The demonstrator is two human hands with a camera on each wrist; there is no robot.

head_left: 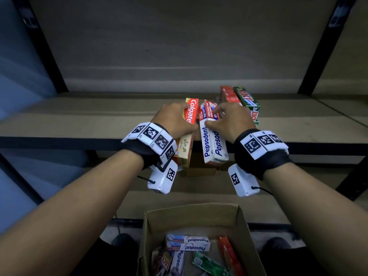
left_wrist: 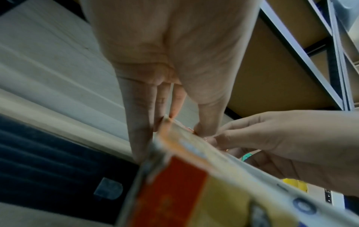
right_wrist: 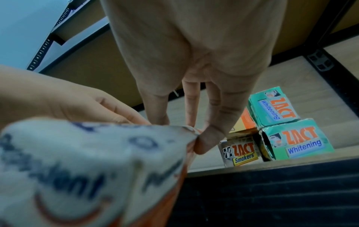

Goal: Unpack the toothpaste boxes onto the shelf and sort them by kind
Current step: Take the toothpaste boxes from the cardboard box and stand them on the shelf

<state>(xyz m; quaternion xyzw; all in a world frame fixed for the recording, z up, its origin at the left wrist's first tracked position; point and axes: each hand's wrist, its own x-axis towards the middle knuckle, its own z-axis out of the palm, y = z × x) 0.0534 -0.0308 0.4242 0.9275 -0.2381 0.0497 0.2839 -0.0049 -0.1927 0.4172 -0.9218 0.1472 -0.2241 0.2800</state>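
Both bare forearms reach forward side by side, each wrist wrapped in a black band with white marker tiles. The left hand (head_left: 175,120) lies back-up, its fingers straight down one side of what it grips and its thumb pressed on the other (the left wrist view shows this pinch). The right hand (head_left: 231,121), just beside it, has curled fingers and thumb tip pinching what it holds.
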